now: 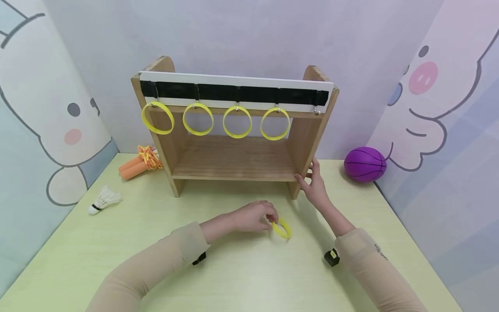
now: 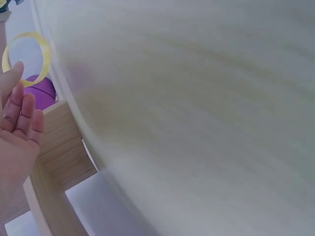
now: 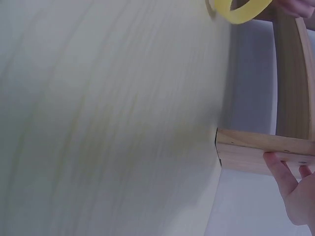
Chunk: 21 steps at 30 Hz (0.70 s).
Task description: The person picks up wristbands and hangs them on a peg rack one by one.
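My left hand (image 1: 255,216) pinches a yellow ring (image 1: 286,229) between thumb and fingers, low over the table in front of the wooden rack (image 1: 234,173). The left wrist view also shows this ring (image 2: 47,56) at the fingertips. At the rack's right side panel is my right hand (image 1: 315,188), its thumb against the front edge and other fingers along the outer face. The right wrist view shows these fingers (image 3: 280,172) extended on the wood. Several yellow rings (image 1: 198,134) hang from hooks on the rack's black-and-white strip (image 1: 218,92). A metal hook (image 1: 316,110) without a ring is at the right end.
A purple ball (image 1: 365,164) lies on the table to the right of the rack. To the left are an orange-handled jump rope (image 1: 134,168) and a white shuttlecock (image 1: 104,200). Walls with cartoon animals stand at both sides and behind.
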{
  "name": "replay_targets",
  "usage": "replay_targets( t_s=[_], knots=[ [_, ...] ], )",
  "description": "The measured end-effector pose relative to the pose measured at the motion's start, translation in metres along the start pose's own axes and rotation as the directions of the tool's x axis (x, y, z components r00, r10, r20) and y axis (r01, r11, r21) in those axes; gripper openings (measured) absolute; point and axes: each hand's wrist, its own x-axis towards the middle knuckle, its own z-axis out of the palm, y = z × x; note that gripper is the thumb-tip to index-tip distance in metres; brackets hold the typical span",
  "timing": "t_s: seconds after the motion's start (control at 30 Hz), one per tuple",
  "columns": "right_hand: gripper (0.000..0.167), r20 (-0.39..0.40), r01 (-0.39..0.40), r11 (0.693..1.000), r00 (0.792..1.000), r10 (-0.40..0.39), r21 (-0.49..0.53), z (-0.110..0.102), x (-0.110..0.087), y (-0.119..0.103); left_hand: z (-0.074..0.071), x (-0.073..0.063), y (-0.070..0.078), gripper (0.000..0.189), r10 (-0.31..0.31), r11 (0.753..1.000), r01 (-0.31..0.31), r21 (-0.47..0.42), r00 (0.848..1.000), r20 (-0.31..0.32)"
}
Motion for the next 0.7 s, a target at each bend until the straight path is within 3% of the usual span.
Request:
replay_targets(
  t_s=[0.37,0.7],
  knots=[
    [0.075,-0.002,-0.002,1.000,1.000,0.002,-0.001,-0.001,0.001,0.001,-0.020,-0.010,0.009,0.016,0.010,0.998,-0.014,-0.055,0.996,-0.085],
    [0.074,0.002,-0.011,1.000,1.000,0.011,0.017,-0.001,0.001,0.001,-0.046,-0.016,0.026,0.013,0.008,0.999,-0.014,-0.038,0.984,-0.177]
  ],
)
